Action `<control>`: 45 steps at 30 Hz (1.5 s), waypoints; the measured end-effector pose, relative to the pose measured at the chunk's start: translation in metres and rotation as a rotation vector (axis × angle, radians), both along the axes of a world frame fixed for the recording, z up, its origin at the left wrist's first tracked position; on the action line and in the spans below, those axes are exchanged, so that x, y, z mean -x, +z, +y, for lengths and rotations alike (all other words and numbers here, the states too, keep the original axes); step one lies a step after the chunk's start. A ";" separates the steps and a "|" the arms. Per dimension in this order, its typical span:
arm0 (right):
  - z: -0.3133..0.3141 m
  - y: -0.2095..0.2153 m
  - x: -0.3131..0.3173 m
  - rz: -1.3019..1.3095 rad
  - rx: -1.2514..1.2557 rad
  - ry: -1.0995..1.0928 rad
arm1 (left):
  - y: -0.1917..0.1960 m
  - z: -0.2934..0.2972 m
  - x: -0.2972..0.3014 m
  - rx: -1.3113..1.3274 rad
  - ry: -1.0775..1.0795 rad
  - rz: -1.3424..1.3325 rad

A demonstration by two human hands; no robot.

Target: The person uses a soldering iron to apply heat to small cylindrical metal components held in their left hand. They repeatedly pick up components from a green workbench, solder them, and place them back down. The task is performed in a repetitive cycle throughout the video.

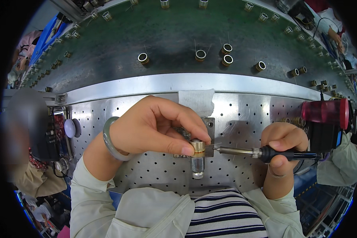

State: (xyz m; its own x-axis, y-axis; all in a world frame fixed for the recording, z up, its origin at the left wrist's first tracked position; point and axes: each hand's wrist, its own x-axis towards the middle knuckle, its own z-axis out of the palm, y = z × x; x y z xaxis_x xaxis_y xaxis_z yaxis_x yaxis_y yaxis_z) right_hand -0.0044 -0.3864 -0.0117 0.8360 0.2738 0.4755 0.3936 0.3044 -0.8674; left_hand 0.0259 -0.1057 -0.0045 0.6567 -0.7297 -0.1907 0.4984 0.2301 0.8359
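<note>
My left hand (150,125), with a green bangle at its wrist, pinches a small wire-wound coil (198,147) between thumb and finger. The coil has a silvery metal ring and copper-coloured winding, and it sits upright on a shiny metal post (198,166). A thin wire lead sticks out from its right side. In my right hand (283,142) is a soldering iron (242,151), its tip pointing left, close to the lead. Whether the tip touches the lead I cannot tell. Behind the coil lies a dark metal block (210,126), partly hidden by my left hand.
A perforated metal worktop (242,109) lies under my hands, with a folded white cloth or paper (196,102) at its far edge. Beyond runs a green conveyor belt (170,33) carrying several coils (200,54). A pink-red container (325,114) stands at right; other people sit at both sides.
</note>
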 end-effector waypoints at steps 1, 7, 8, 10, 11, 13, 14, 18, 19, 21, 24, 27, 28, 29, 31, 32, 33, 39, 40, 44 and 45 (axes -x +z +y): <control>0.000 -0.001 0.002 0.041 -0.049 -0.026 | -0.002 0.000 0.000 0.005 -0.003 -0.013; 0.012 0.009 0.005 0.148 -0.052 -0.196 | 0.015 0.036 -0.028 -0.104 0.208 -0.090; 0.012 0.014 0.007 0.183 -0.017 -0.214 | 0.014 0.052 -0.045 -0.123 0.348 -0.173; 0.014 0.024 0.007 0.219 0.023 -0.223 | 0.015 0.096 -0.080 -0.528 0.732 -0.365; 0.013 0.018 0.011 0.202 0.013 -0.213 | 0.000 0.132 -0.097 -0.833 0.851 -0.629; 0.014 0.017 0.008 0.215 -0.020 -0.181 | -0.017 0.206 -0.123 -1.288 1.071 -0.829; 0.015 0.015 0.006 0.218 -0.047 -0.165 | -0.024 0.240 -0.130 -1.450 1.102 -0.894; 0.011 0.007 0.002 0.221 -0.085 -0.145 | -0.038 0.285 -0.142 -1.798 0.997 -0.688; 0.006 0.007 0.002 0.228 -0.080 -0.142 | -0.033 0.258 -0.145 -1.989 0.940 -0.877; 0.007 0.010 -0.001 0.265 -0.097 -0.086 | -0.018 0.211 -0.135 -1.758 0.984 -1.177; 0.001 0.008 0.001 0.293 -0.073 -0.115 | 0.006 0.088 -0.119 -1.118 0.710 -1.307; -0.005 0.009 0.004 0.293 -0.062 -0.151 | 0.007 0.001 -0.095 -0.894 0.438 -1.284; -0.004 0.009 0.004 0.293 -0.072 -0.151 | 0.003 -0.010 -0.088 -0.902 0.431 -1.229; -0.003 0.009 0.005 0.295 -0.079 -0.147 | -0.008 -0.018 -0.086 -0.903 0.419 -1.171; -0.001 0.011 0.004 0.298 -0.091 -0.142 | -0.018 -0.019 -0.086 -0.903 0.402 -1.103; -0.002 0.011 0.004 0.279 -0.085 -0.130 | -0.016 -0.019 -0.084 -0.861 0.366 -0.977; -0.003 0.009 0.004 0.269 -0.085 -0.138 | -0.010 -0.020 -0.080 -0.826 0.327 -0.846; -0.001 0.012 0.010 0.274 -0.150 -0.115 | 0.019 -0.004 -0.040 -0.107 -0.135 -0.083; 0.002 0.012 0.011 0.287 -0.162 -0.105 | 0.016 -0.002 -0.034 -0.084 -0.139 -0.056; 0.005 0.011 0.014 0.292 -0.136 -0.071 | 0.012 -0.002 -0.016 -0.038 -0.112 0.035; 0.005 0.010 0.014 0.280 -0.119 -0.053 | 0.011 0.000 -0.013 -0.038 -0.091 0.075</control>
